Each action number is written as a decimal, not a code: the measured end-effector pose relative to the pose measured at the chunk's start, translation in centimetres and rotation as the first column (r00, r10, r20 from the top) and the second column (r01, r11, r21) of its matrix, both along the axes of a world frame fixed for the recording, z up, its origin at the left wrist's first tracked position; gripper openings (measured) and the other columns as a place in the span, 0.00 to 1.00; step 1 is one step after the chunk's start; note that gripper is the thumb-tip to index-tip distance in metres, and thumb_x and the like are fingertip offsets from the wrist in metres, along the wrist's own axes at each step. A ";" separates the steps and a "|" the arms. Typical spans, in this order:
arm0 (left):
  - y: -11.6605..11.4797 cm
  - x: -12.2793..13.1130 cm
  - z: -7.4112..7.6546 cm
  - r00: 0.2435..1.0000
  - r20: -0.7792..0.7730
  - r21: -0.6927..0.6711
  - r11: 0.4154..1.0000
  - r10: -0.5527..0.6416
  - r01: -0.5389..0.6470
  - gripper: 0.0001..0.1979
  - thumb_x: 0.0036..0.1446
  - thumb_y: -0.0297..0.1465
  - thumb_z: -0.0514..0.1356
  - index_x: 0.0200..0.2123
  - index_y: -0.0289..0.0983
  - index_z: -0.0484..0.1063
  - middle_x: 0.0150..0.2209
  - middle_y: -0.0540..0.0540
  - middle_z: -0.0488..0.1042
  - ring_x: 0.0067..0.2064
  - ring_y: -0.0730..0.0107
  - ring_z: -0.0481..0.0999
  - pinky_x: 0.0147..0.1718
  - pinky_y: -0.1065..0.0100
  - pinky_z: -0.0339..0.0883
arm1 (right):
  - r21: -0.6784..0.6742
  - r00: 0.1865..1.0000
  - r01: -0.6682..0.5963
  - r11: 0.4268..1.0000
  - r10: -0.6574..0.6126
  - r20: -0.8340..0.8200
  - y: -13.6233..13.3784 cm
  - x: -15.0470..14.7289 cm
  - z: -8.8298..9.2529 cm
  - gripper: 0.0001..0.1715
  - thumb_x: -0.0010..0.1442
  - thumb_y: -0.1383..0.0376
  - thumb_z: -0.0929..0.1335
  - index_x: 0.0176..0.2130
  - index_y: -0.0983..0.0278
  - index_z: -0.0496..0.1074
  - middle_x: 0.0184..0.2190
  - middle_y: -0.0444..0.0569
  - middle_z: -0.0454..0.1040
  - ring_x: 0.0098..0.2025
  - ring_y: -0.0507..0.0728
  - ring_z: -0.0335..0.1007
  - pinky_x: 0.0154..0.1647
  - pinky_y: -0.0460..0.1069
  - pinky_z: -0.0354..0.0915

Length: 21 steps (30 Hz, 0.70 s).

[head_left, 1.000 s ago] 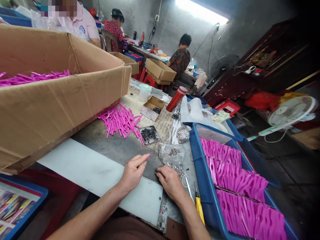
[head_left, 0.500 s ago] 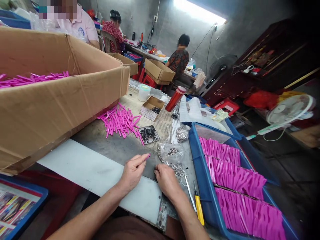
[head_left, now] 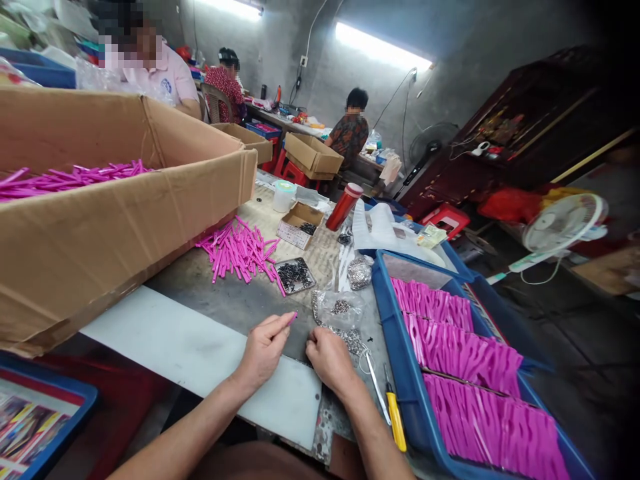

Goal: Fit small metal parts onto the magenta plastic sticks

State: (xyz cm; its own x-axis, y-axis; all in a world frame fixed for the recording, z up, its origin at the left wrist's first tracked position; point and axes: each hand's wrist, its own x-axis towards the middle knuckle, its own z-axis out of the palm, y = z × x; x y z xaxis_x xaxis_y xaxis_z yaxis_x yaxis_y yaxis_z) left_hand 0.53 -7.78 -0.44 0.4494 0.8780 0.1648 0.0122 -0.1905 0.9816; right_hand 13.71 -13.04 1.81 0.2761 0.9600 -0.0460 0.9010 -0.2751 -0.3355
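Observation:
My left hand (head_left: 264,348) is closed, thumb and fingers pinching a thin pink plastic piece (head_left: 293,317) whose tip pokes out past the fingertips. Beside it, a small gap apart, my right hand (head_left: 330,355) is curled with its fingers bent under. Whatever it may hold is hidden. Both hands are over the near edge of the table, by a white board (head_left: 200,347). Beyond them lie a small tray of tiny black parts (head_left: 295,275), a heap of pink plastic sticks (head_left: 237,250) and a clear bag of small metal pieces (head_left: 343,308).
A large cardboard box (head_left: 125,220) stands on the left. To the right, a blue crate (head_left: 400,380) holds rows of pink pieces. A yellow-handled screwdriver (head_left: 395,420) and tweezers (head_left: 376,387) lie against it. Behind are a red flask (head_left: 344,207) and several seated people.
The head view has tilted slightly up, so the background sits lower in the picture. Both hands keep nearly the same pose, with the pink piece still pinched in the left.

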 end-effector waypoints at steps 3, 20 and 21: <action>-0.3 -0.1 0.3 1.000 0.013 -0.007 1.000 0.004 -0.004 0.15 0.52 0.28 0.51 0.43 0.36 0.70 0.26 0.50 0.61 0.22 0.77 0.60 0.19 0.77 0.57 | 0.185 0.945 0.087 0.979 -0.023 -0.326 -0.2 0.0 0.0 0.06 0.47 0.69 0.60 0.21 0.65 0.63 0.19 0.44 0.64 0.25 0.53 0.60 0.26 0.46 0.54; -2.5 0.1 3.2 0.990 0.104 0.052 0.995 -0.093 0.088 0.14 0.53 0.27 0.52 0.41 0.36 0.71 0.26 0.47 0.68 0.26 0.74 0.67 0.25 0.73 0.64 | 0.098 -0.236 0.498 0.862 0.243 -0.941 -0.7 -2.9 0.4 0.08 0.44 0.65 0.68 0.24 0.65 0.64 0.15 0.38 0.57 0.17 0.45 0.46 0.19 0.42 0.47; -2.5 0.1 3.2 0.991 0.104 0.054 0.995 -0.089 0.083 0.14 0.53 0.27 0.52 0.41 0.36 0.71 0.26 0.47 0.68 0.26 0.74 0.67 0.25 0.73 0.64 | 0.097 -0.240 0.498 0.861 0.245 -0.939 -0.7 -2.9 0.5 0.08 0.44 0.65 0.68 0.24 0.65 0.64 0.15 0.38 0.57 0.17 0.45 0.45 0.19 0.42 0.47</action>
